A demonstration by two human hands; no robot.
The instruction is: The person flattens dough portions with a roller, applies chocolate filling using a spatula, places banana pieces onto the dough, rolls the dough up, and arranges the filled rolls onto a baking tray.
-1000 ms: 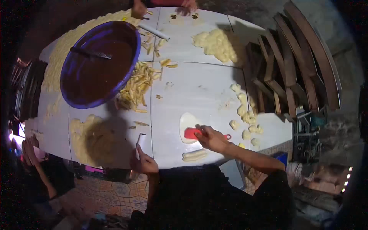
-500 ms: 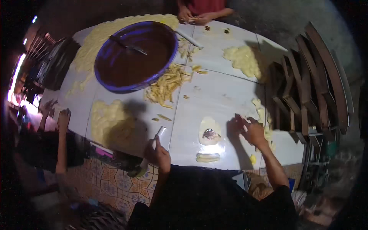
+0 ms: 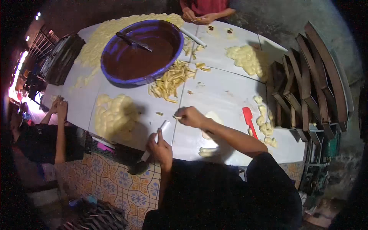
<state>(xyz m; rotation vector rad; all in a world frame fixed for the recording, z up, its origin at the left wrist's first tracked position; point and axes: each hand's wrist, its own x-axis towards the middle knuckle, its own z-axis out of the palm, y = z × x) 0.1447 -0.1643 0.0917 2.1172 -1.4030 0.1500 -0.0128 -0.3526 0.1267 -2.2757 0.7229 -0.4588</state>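
While your left fingers curl round the white roller, nearside of the purple basin, right fingers pinch a yellow strip: squeeze gently!

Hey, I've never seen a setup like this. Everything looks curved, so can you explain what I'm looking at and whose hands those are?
There's no machine here, just a person's bare hands. All the views come from one wide fisheye camera on the person's head, looking down; its lens bends straight edges near the rim.

The left hand grips a white rod. The right hand pinches what looks like a yellowish strip.

On the white table are a blue tub of brown filling, a strip pile, dough lumps, a red spatula and flat dough, partly hidden by the right forearm. Brown trays stand at the right. The hands at the far edge and far left belong to other people.
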